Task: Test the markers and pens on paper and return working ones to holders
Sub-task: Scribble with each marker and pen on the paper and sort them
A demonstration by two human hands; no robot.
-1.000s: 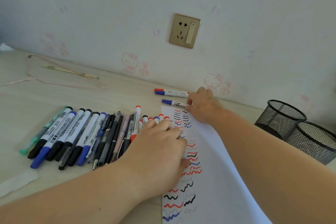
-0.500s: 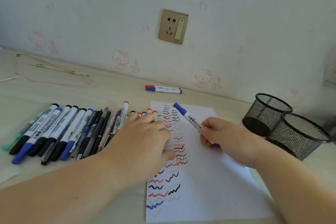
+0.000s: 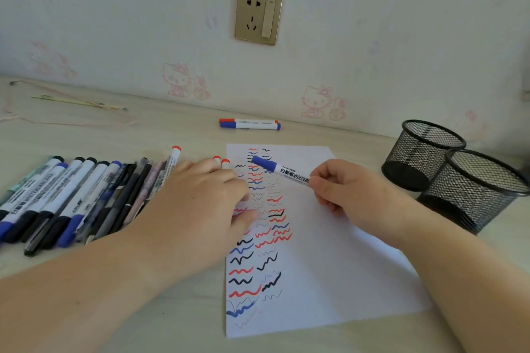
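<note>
At the far left of the desk (image 3: 172, 324) we see a row of markers and pens (image 3: 71, 198) lying side by side, their caps pointing away from us, the nearest ones just beside our left hand (image 3: 198, 206) and partly hidden under it. Two red-capped tips (image 3: 220, 160) show just past its knuckles. Our left hand lies palm down with fingers loosely bent, holding nothing, its fingertips pressing on the left edge of the paper (image 3: 315, 281). The paper carries columns of red, blue and black squiggles (image 3: 258, 238) that run from beyond the fingers down toward us.

Beyond both hands, near the wall, two capped markers (image 3: 249, 123) lie together, one red and one blue, below a brass-coloured socket (image 3: 258, 14).

To the right of the left hand, over the paper, our right hand (image 3: 350, 192) grips a blue marker (image 3: 275, 167) by its rear end, fingers curled round the barrel. The cap is on and points up and to the left, above the squiggles. We cannot tell whether it touches the sheet.

Right of that hand, well off the paper, stand two black mesh holders (image 3: 459, 178), touching each other.
</note>
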